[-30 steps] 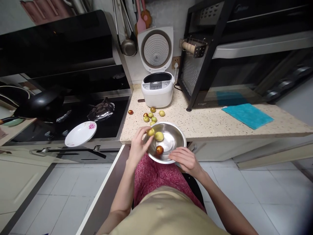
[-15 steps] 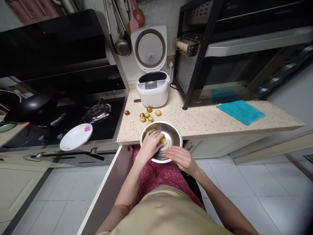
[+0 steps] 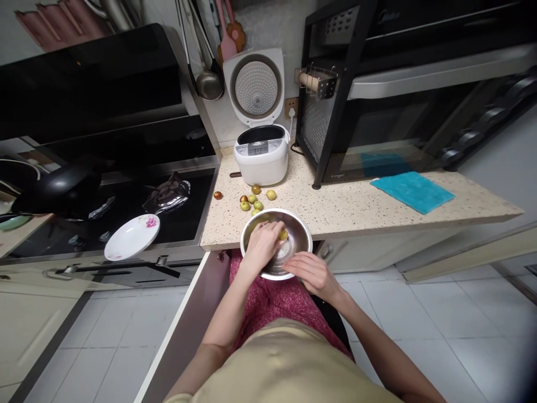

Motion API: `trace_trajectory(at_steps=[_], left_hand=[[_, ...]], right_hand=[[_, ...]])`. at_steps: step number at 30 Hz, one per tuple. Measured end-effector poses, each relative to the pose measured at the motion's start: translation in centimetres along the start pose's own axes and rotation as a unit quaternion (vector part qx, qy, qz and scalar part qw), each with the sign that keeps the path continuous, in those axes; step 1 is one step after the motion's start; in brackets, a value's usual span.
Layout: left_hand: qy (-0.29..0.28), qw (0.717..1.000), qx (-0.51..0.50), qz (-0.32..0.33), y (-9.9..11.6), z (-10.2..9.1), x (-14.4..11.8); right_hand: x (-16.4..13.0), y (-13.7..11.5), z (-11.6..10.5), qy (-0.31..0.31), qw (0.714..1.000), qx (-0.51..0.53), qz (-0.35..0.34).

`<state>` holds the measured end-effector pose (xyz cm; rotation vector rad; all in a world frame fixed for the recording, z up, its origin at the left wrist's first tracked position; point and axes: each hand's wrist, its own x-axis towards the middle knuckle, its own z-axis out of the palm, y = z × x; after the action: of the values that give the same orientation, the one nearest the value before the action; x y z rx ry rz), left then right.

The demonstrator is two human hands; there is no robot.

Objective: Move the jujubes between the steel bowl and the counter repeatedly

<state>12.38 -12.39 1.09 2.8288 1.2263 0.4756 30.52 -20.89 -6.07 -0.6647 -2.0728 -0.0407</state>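
Far to the left, on the black stove, sit one dark pan and one white plate with a pink flower, the plate lying near the stove's front edge. Next comes the speckled counter, where six small fruits lie loose: one reddish one apart at the left, then a cluster of five, mostly yellow-green, between the white rice cooker with its lid up and the steel bowl. That single bowl hangs at the counter's front edge, over the person's lap.

Inside the bowl, the left hand is curled palm-down with its fingers bent over the fruit there; one yellow-green fruit shows at its fingertips, touching them. Whether the hand truly grips it, and how many more fruits lie hidden beneath it, cannot be told. Just right of it, the right hand rests on the bowl's near rim with fingers loosely spread and flat, steadying the rim rather than closing round anything.

Further right stands one black oven rack unit on the counter, and beyond it one turquoise cloth lies flat near the counter's right end, well apart from the bowl.
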Motion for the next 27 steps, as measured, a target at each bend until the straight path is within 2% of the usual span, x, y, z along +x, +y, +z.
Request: trace_trajectory(at_steps=[3,9,14,22,27], left_hand=[[0.017,0.999,0.017,-0.023,0.1,0.3,0.9],[0.015,0.997,-0.005,-0.069,-0.4,0.8,1.4],[0.03,0.997,-0.011,-0.065,-0.7,0.9,0.9],[0.033,0.995,-0.065,-0.071,-1.1,-0.8,-0.3],[0.057,0.992,-0.09,-0.069,-2.8,-2.3,-1.7]], right_hand=[[0.0,0.0,0.0,-0.001,1.0,-0.007,0.001],[0.0,0.0,0.0,0.006,1.0,-0.011,0.001],[0.2,-0.1,0.0,0.006,1.0,-0.011,0.006],[0.5,-0.2,-0.4,0.014,0.999,0.004,0.029],[0.5,-0.2,-0.5,0.009,0.999,0.005,0.031]])
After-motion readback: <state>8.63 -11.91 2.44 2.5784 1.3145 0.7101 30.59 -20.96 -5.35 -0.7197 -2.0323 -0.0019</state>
